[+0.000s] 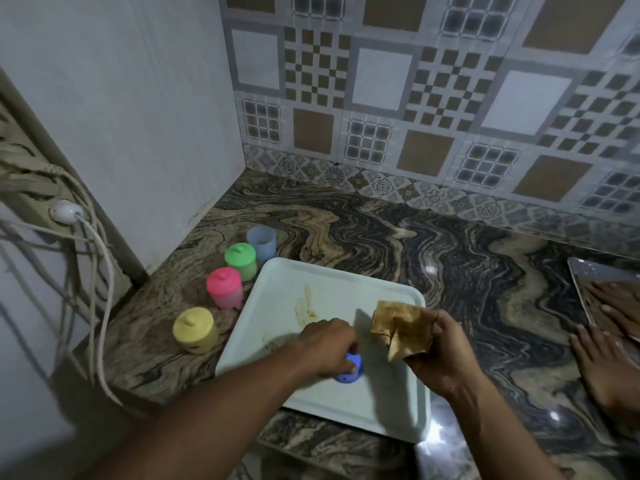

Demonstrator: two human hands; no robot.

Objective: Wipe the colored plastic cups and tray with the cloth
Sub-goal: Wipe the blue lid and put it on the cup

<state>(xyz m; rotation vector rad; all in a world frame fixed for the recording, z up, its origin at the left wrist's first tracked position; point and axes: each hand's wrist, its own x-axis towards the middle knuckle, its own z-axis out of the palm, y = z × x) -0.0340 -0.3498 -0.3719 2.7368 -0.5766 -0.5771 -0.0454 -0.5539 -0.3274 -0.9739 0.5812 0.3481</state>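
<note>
Cloth (398, 329) bunched in right hand (446, 358); left hand (325, 344) grips blue lid (350, 375) on tray (311, 278).

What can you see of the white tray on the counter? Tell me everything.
The tray is a pale, plastic-looking rectangle with rounded corners and a low raised rim. It lies flat on the marbled counter. Brown smears soil its floor left of centre. A small blue piece rests on it near the front, held by the left grip. The coloured cups stand off it, along its left edge.
</note>
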